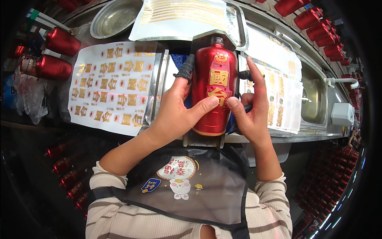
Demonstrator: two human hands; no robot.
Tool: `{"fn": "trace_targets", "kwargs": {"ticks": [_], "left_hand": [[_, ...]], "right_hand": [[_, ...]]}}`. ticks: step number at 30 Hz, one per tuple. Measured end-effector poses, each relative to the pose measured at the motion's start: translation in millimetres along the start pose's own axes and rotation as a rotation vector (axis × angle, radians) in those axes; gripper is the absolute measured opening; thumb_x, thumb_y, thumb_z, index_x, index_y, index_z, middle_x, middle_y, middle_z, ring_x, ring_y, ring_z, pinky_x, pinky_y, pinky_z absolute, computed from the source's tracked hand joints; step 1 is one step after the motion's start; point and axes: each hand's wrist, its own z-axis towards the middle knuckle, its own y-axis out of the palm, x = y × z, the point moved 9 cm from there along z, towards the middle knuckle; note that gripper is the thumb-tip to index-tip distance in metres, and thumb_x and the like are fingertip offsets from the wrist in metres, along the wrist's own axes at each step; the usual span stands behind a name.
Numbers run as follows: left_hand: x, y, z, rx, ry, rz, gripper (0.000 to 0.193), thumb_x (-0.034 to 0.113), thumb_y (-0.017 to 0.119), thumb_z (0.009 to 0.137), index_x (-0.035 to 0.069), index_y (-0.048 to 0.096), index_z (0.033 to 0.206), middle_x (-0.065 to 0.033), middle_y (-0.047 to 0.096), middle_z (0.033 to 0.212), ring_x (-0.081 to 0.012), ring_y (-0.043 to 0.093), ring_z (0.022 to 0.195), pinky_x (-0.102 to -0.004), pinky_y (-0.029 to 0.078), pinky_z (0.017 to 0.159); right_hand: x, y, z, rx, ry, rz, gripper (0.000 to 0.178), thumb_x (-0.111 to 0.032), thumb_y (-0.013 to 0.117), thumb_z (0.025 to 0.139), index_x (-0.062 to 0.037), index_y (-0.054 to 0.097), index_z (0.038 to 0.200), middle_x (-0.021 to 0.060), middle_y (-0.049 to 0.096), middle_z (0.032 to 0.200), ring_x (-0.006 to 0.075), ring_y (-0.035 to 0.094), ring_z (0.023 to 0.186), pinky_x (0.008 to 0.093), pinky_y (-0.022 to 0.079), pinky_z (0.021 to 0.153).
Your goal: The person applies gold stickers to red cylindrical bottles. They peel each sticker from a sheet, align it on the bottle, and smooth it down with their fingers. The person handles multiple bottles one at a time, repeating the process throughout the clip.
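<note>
A glossy red bottle (212,85) lies in a metal cradle (201,139) in front of me, neck pointing away. Two gold label characters sit on its front. My left hand (175,113) rests against the bottle's left side, its thumb pressing the lower gold character; its index finger wears a dark fabric cot. My right hand (250,107) is at the bottle's right side, thumb meeting the left thumb on the same label, index finger raised upright.
A sheet of gold decals (111,85) lies at the left, another sheet (278,95) at the right, a third (179,18) on a tray at the back. A steel bowl (113,18) stands behind. Several red bottles (53,65) lie left and line the right edge (318,28).
</note>
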Motion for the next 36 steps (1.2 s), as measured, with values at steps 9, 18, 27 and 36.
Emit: {"fn": "trace_targets", "kwargs": {"ticks": [9, 18, 27, 36], "left_hand": [[-1, -3, -2, 0.033, 0.001, -0.007, 0.053, 0.020, 0.078, 0.089, -0.006, 0.048, 0.123, -0.0180, 0.064, 0.119, -0.0193, 0.063, 0.112, -0.0345, 0.051, 0.096], [-11, -2, -1, 0.051, -0.028, -0.030, 0.049, 0.023, 0.080, 0.088, -0.006, 0.050, 0.113, -0.0172, 0.067, 0.110, -0.0176, 0.066, 0.102, -0.0318, 0.055, 0.085], [-10, 3, 0, -0.049, -0.130, -0.051, 0.075, 0.008, 0.074, 0.090, -0.006, 0.028, 0.147, -0.0190, 0.043, 0.146, -0.0240, 0.045, 0.136, -0.0385, 0.038, 0.115], [-8, 4, 0, -0.058, -0.135, -0.070, 0.073, 0.010, 0.074, 0.090, -0.007, 0.030, 0.145, -0.0196, 0.044, 0.145, -0.0241, 0.046, 0.135, -0.0384, 0.038, 0.114]], "right_hand": [[-27, 8, 12, -0.112, -0.133, -0.326, 0.057, -0.030, 0.075, 0.085, -0.0199, 0.062, 0.139, 0.0201, 0.064, 0.126, 0.0354, 0.054, 0.104, 0.0402, 0.049, 0.093], [-30, 11, 17, -0.068, -0.209, -0.363, 0.057, -0.030, 0.073, 0.087, -0.0213, 0.059, 0.141, 0.0219, 0.065, 0.124, 0.0359, 0.054, 0.103, 0.0401, 0.050, 0.090], [-26, 12, 16, -0.075, -0.159, -0.366, 0.059, -0.029, 0.073, 0.086, -0.0209, 0.058, 0.143, 0.0246, 0.064, 0.120, 0.0359, 0.056, 0.098, 0.0395, 0.052, 0.085], [-25, 13, 16, -0.062, -0.159, -0.368, 0.060, -0.030, 0.072, 0.085, -0.0198, 0.058, 0.142, 0.0160, 0.070, 0.112, 0.0313, 0.049, 0.084, 0.0379, 0.051, 0.076]]}}
